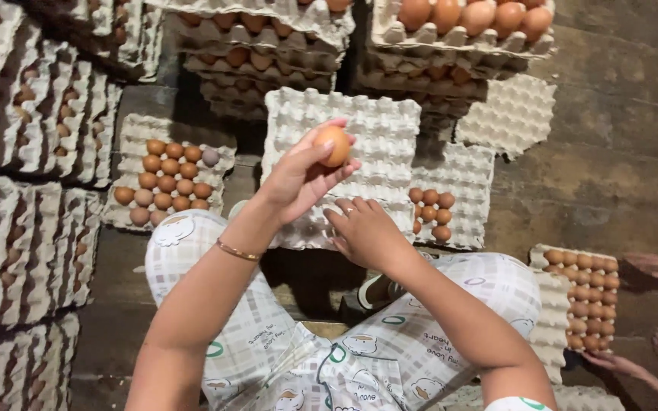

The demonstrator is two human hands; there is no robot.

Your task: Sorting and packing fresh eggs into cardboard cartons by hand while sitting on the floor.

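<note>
Head view: the left hand (298,179) pinches a brown egg (333,144) in its fingertips, raised above an empty grey egg tray (359,122) that rests before the knees, while the right hand (363,232) lies palm down on the tray's near edge with fingers loosely spread, holding nothing. This looks like the step of checking or sorting one egg. Setting it down would call for lowering it, upright, into a free cup, such as those of the partly filled tray (462,179) just to the right.

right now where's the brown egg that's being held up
In the head view, the brown egg sits in the left hand's fingertips, centre frame, above the empty grey pulp egg tray.
</note>
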